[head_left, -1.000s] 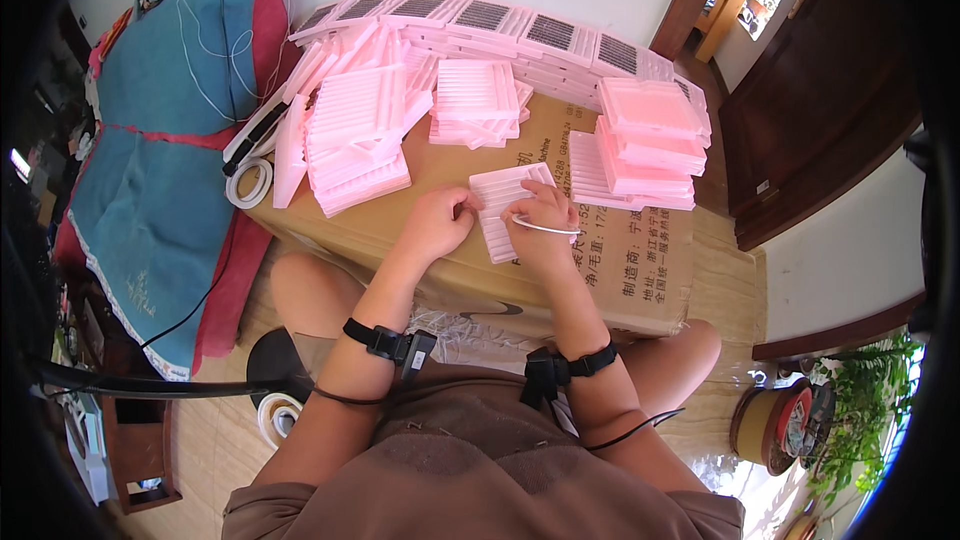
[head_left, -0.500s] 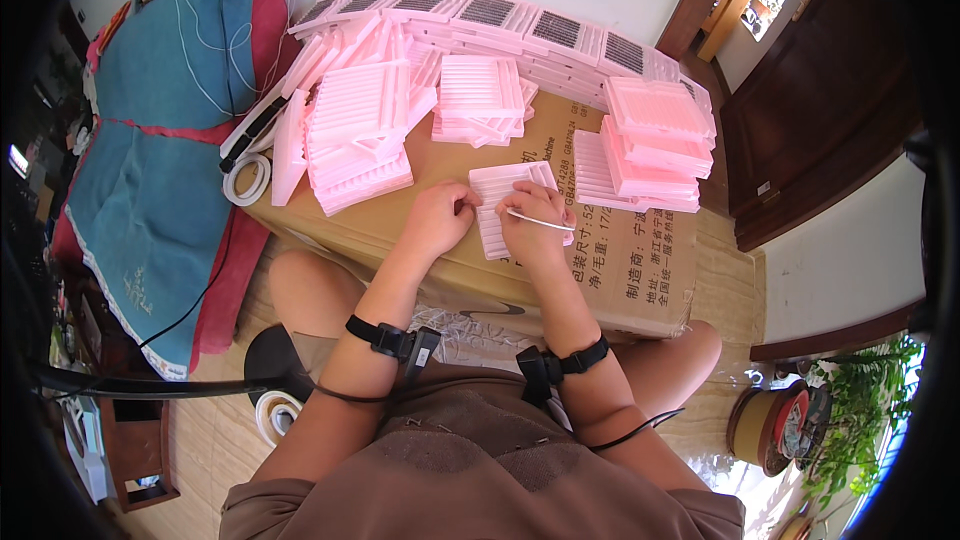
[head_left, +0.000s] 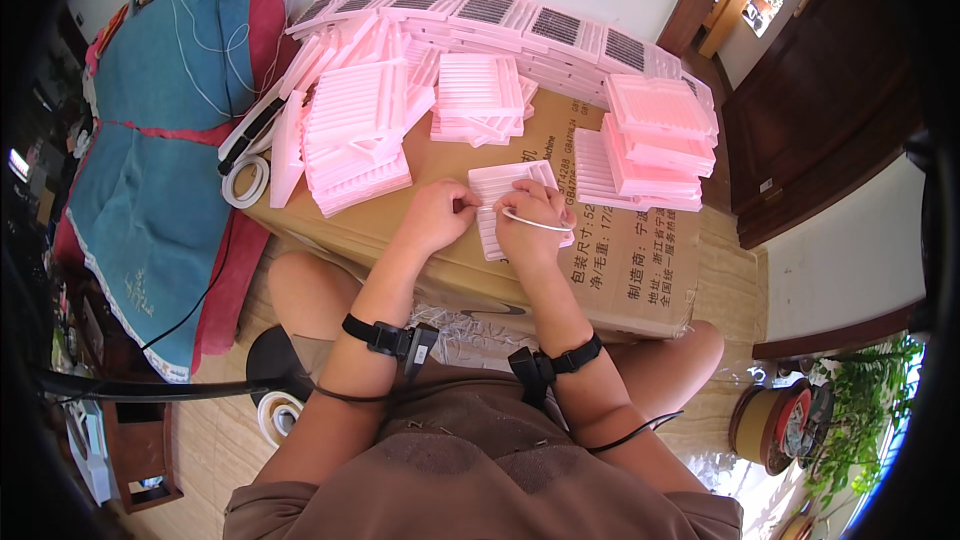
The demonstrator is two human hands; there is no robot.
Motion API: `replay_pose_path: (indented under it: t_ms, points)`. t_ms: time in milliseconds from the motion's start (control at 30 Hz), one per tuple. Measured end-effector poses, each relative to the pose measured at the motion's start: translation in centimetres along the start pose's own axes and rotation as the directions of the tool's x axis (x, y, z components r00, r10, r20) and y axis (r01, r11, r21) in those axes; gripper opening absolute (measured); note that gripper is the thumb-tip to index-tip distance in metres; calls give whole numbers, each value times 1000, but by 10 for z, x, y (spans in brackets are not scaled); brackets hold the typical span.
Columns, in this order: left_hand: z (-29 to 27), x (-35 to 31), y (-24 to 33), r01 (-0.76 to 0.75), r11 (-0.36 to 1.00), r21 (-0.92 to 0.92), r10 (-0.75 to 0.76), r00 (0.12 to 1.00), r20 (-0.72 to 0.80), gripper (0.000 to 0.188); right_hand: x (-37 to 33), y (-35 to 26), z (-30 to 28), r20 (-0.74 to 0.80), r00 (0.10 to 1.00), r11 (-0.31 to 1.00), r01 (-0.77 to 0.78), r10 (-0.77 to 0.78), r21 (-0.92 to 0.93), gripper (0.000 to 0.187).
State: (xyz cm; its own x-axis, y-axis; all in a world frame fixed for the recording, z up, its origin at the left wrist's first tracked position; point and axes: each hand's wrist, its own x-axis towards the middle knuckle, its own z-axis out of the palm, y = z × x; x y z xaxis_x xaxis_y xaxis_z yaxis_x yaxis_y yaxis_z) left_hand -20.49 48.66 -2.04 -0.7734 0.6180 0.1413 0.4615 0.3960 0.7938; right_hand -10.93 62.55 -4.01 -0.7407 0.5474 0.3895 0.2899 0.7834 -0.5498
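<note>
A pink slotted tray (head_left: 491, 180) lies on the large cardboard box (head_left: 440, 162), in front of my body. My left hand (head_left: 437, 216) is at the tray's left edge, its fingers curled and pinched there; what sits between the fingertips is hidden. Over the right part of the tray is my right hand (head_left: 532, 225), fingers bent and closed. A thin, curved white strip (head_left: 540, 225) crosses that hand, and its right end reaches the tray's right edge. The fingertips of the right hand are partly hidden.
Stacked pink trays stand left (head_left: 358, 105), middle (head_left: 478, 90) and right (head_left: 660, 140) on the box. Behind them runs a long row of trays with dark inserts (head_left: 555, 28). A white tape roll (head_left: 246, 181) lies at the left corner, beside a blue-green covered seat (head_left: 150, 210).
Both hands stay in nearly the same place. The white strip at my right hand has shifted slightly, and its left end now bends in a rounder curve.
</note>
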Motion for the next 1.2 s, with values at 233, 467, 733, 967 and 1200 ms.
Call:
replay_pose_path:
  t_ms: [233, 467, 733, 967, 1200]
  points:
    - [-1, 12, 12, 96, 989, 114, -102, 993, 55, 15, 0, -1, 0, -2, 1000, 999, 3, -3, -32, 6]
    - [-1, 18, 16, 154, 984, 92, -160, 985, 58, 13, -7, 7, -27, -71, 982, 983, 171, -175, -60, 14]
    - [2, 18, 10, 108, 990, 86, -112, 993, 48, 13, 12, 38, -44, -60, 995, 997, 81, -82, -9, 16]
    - [2, 16, 11, 123, 989, 88, -127, 991, 46, 14, 21, 42, -24, -80, 996, 997, -44, 39, -70, 13]
    - [2, 16, 11, 148, 986, 74, -152, 988, 41, 15, 22, 47, -16, -48, 996, 997, -75, 74, -30, 12]
